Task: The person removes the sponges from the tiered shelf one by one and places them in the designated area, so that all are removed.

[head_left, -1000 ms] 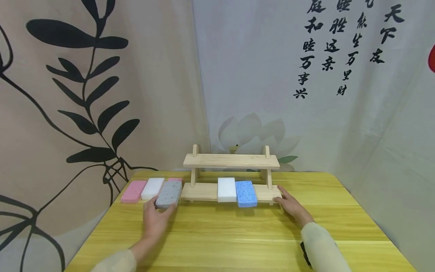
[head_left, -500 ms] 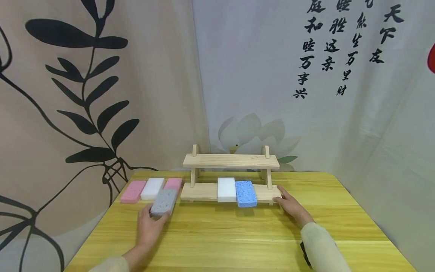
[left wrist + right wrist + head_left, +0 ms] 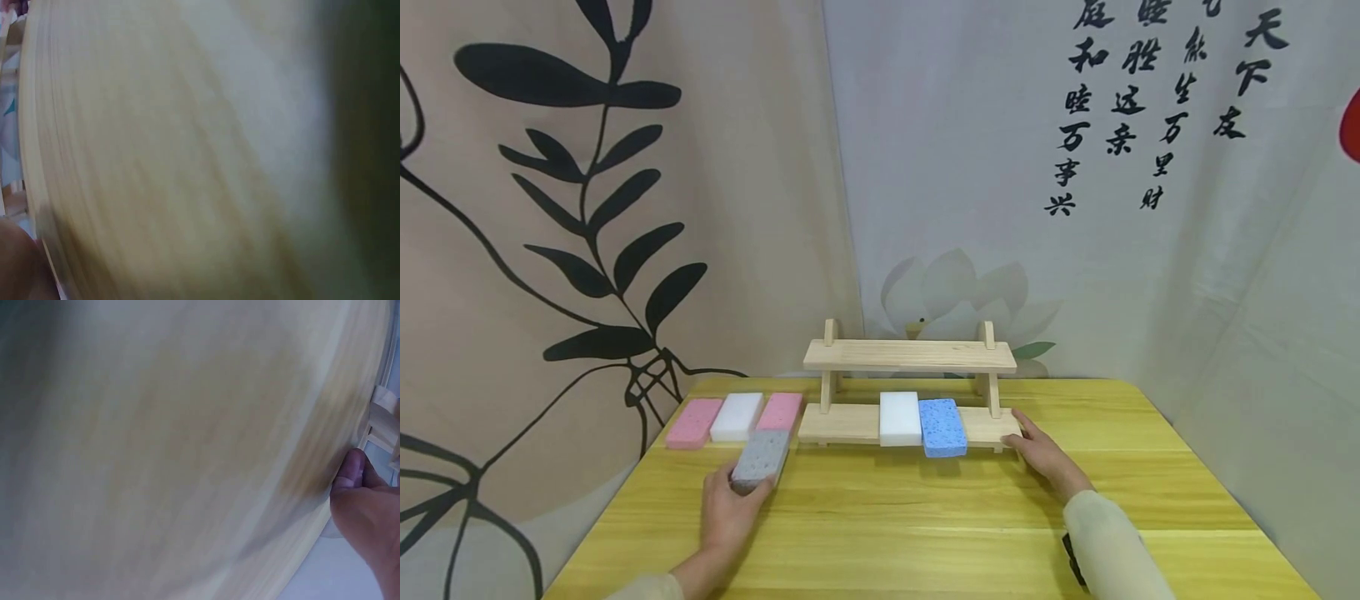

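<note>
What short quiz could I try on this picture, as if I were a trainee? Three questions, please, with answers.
1. Pick one. The left hand holds a block that is: (a) blue, (b) gray, (c) pink.
2. True or false: the right hand touches the upper shelf of the wooden rack.
3. How many blocks are on the lower shelf?

Key:
1. b, the gray block.
2. False. It is at the right end of the lower shelf.
3. Two: a white block and a blue block.
</note>
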A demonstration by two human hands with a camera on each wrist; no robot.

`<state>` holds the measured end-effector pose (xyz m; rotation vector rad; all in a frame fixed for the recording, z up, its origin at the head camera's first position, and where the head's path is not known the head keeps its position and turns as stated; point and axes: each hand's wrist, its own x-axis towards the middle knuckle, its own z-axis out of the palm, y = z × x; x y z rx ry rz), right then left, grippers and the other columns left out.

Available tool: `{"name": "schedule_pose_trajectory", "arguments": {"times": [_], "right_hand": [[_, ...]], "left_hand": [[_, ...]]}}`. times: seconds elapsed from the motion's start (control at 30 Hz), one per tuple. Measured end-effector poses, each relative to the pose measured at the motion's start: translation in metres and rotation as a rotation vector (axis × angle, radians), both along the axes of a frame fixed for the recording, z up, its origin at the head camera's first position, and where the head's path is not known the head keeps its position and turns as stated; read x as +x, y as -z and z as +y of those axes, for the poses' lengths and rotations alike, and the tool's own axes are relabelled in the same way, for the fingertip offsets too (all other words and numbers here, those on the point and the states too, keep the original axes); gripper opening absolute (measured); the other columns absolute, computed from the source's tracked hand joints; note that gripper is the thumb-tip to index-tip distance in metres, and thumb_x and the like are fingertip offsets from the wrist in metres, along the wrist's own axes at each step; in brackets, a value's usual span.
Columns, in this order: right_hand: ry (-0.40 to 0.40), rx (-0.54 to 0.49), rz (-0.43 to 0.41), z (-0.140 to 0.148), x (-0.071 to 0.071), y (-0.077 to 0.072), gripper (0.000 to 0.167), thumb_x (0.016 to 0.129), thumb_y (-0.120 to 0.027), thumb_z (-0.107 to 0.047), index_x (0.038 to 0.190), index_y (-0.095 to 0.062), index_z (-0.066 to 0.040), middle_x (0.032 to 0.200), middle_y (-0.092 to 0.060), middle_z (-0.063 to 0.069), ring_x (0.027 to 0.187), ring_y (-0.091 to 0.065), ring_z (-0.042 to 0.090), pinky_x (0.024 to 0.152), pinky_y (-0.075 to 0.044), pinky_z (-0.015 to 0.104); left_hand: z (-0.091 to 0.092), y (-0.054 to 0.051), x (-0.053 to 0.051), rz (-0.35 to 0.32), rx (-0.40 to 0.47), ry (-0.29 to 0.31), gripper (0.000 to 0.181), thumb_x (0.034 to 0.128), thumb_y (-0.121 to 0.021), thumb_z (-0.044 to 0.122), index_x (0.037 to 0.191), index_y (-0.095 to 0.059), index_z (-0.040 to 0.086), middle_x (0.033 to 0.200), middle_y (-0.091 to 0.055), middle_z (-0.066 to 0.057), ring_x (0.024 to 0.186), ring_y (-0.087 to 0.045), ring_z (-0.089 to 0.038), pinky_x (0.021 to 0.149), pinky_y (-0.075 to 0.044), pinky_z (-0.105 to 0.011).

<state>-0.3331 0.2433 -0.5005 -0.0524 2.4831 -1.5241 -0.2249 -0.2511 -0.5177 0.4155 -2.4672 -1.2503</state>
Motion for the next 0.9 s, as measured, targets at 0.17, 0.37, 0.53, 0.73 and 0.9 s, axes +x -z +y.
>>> {"name": "schedule_pose_trajectory", "arguments": {"times": [0.17, 0.37, 0.53, 0.73, 0.9], "right_hand": [[-0.004, 0.020, 0.014, -0.0002, -0.0012, -0.0003, 0.079, 0.101, -0.053, -0.037, 0.160, -0.007, -0.014, 0.160, -0.006, 0.030, 0.146, -0.008, 0.048, 0.115, -0.012, 0.063], [-0.009, 0.016, 0.023, -0.0009, -0.0001, -0.0011, 0.079, 0.101, -0.054, -0.036, 0.160, -0.007, -0.012, 0.160, -0.006, 0.030, 0.146, -0.008, 0.047, 0.115, -0.013, 0.062], [-0.007, 0.015, 0.020, -0.0009, 0.0001, -0.0012, 0.079, 0.101, -0.054, -0.037, 0.160, -0.008, -0.013, 0.160, -0.005, 0.029, 0.146, -0.008, 0.047, 0.115, -0.013, 0.062], [-0.007, 0.013, 0.020, -0.0008, -0.0004, -0.0011, 0.078, 0.101, -0.053, -0.037, 0.160, -0.008, -0.014, 0.161, -0.005, 0.027, 0.146, -0.008, 0.046, 0.115, -0.012, 0.062], [-0.006, 0.010, 0.018, -0.0003, -0.0005, -0.0011, 0.079, 0.100, -0.054, -0.037, 0.160, -0.008, -0.014, 0.161, -0.005, 0.028, 0.146, -0.008, 0.046, 0.115, -0.012, 0.063]], "left_hand": [[-0.0023, 0.0033, -0.0002, 0.009, -0.024, -0.010, 0.076, 0.0836, -0.077, 0.028, 0.136, -0.042, -0.015, 0.124, -0.045, -0.029, 0.117, -0.043, -0.041, 0.102, -0.036, -0.056], [-0.0015, 0.0030, 0.0007, 0.055, -0.044, -0.013, 0.072, 0.0807, -0.080, 0.024, 0.131, -0.047, -0.017, 0.121, -0.049, -0.033, 0.115, -0.045, -0.044, 0.101, -0.036, -0.056], [-0.0007, 0.0023, 0.0010, 0.052, -0.065, -0.016, 0.073, 0.0805, -0.079, 0.024, 0.131, -0.046, -0.017, 0.121, -0.049, -0.034, 0.114, -0.045, -0.045, 0.100, -0.036, -0.057], [0.0001, 0.0018, 0.0025, 0.061, -0.090, -0.056, 0.078, 0.0799, -0.079, 0.028, 0.133, -0.044, -0.018, 0.121, -0.048, -0.034, 0.114, -0.043, -0.045, 0.098, -0.036, -0.058], [-0.0002, -0.0011, 0.0026, 0.050, -0.080, -0.069, 0.080, 0.0823, -0.077, 0.030, 0.137, -0.041, -0.015, 0.123, -0.046, -0.032, 0.115, -0.042, -0.045, 0.099, -0.035, -0.059]]}}
